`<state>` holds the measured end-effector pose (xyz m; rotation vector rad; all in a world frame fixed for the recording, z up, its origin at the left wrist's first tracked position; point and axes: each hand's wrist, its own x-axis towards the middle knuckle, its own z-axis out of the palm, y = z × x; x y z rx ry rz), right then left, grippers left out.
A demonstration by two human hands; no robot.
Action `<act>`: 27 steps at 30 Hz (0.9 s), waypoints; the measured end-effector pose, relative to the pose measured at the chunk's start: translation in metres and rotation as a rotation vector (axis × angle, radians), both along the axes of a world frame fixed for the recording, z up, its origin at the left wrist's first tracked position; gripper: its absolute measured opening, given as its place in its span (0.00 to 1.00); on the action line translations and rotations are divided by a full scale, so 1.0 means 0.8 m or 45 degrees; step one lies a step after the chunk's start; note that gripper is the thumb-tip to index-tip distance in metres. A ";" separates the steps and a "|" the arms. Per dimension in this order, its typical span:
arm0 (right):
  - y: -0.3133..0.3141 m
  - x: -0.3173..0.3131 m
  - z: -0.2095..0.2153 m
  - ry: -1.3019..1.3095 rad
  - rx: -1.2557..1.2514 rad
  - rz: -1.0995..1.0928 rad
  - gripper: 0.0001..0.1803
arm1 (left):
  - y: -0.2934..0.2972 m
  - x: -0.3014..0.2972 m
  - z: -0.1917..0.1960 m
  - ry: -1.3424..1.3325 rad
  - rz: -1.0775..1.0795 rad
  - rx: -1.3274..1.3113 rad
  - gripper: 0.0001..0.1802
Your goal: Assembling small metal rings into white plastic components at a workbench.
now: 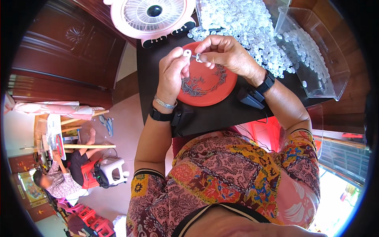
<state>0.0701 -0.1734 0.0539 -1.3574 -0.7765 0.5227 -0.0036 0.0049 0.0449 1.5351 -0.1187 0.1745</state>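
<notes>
My left hand (172, 71) pinches a small white oval plastic piece (187, 52) between thumb and forefinger, its flat side with a hole facing up. Opposite it, my right hand (227, 54) grips another small white piece (198, 58) at the fingertips. Something thin and dark, like a screw, bridges the short gap between the two pieces; its exact seating is too small to make out. Both hands hover over a round orange-red tray (207, 100), in which many dark grey screws (193, 87) lie scattered.
A heap of white oval pieces (248, 29) covers the far right of the black table (213, 122). Beside it, a transparent bin (335, 75) lies tipped with more pieces in it. A pink fan (154, 15) stands at the far left. Another person (61, 181) sits away to the left.
</notes>
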 end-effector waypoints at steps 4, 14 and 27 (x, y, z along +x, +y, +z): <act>0.000 0.000 0.000 -0.037 -0.029 -0.025 0.07 | -0.003 -0.001 0.001 0.007 -0.029 0.045 0.12; -0.001 0.000 -0.001 -0.135 -0.061 -0.017 0.06 | -0.003 -0.001 0.000 0.004 -0.050 0.066 0.13; 0.002 -0.006 -0.003 -0.146 -0.050 -0.052 0.07 | -0.002 0.000 -0.010 0.040 -0.009 0.183 0.12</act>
